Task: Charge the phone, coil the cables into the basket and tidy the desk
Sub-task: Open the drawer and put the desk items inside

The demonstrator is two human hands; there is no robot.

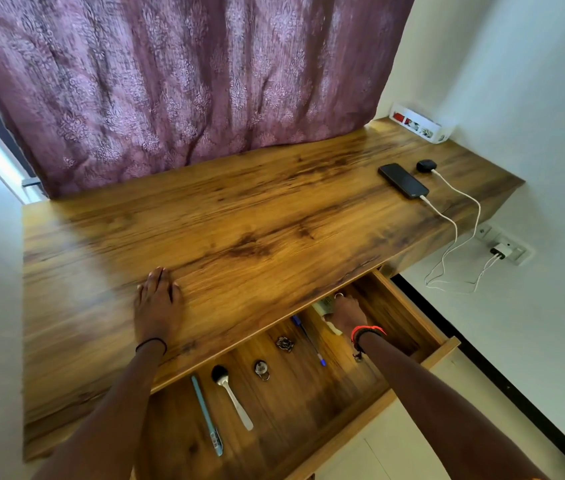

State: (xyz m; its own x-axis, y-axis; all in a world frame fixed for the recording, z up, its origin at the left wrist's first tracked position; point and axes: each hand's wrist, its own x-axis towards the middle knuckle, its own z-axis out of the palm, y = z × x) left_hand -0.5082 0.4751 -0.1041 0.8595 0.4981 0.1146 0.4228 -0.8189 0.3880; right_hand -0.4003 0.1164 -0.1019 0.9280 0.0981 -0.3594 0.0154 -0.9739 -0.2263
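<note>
- Head view: my left hand [158, 303] lies flat, fingers straight and together, palm down on the brown wood-grain desk top [239, 209] near its front edge. It holds nothing.
- My right hand [347, 311] is inside the open wooden drawer [412, 313], reaching toward its back under the lip of the desk top. The fingers rest on a pale, partly hidden object [324, 306]; I cannot tell whether they grip it or only touch it.
- The black rectangular phone [403, 181] lies flat at the far right of the desk top, with a white charging cable [447, 216] plugged into its near end. The cable drops over the right edge to the white wall charger [501, 251]. I judge the charging step done.
- A small black rounded case [426, 165] sits just beyond the phone, with a second white cable attached.
- The white rectangular basket [437, 135] stands at the back right corner, against the wall.
- Loose in the drawer: a light blue pen [206, 415], a metal spoon [234, 400], a small key ring [261, 369] and a dark blue pen [309, 339].
- Governing relation: the pale object lies directly under my right hand, well to the right of my left, its long axis seemingly running front to back in the drawer. The right hand is the nearer and should handle it.
</note>
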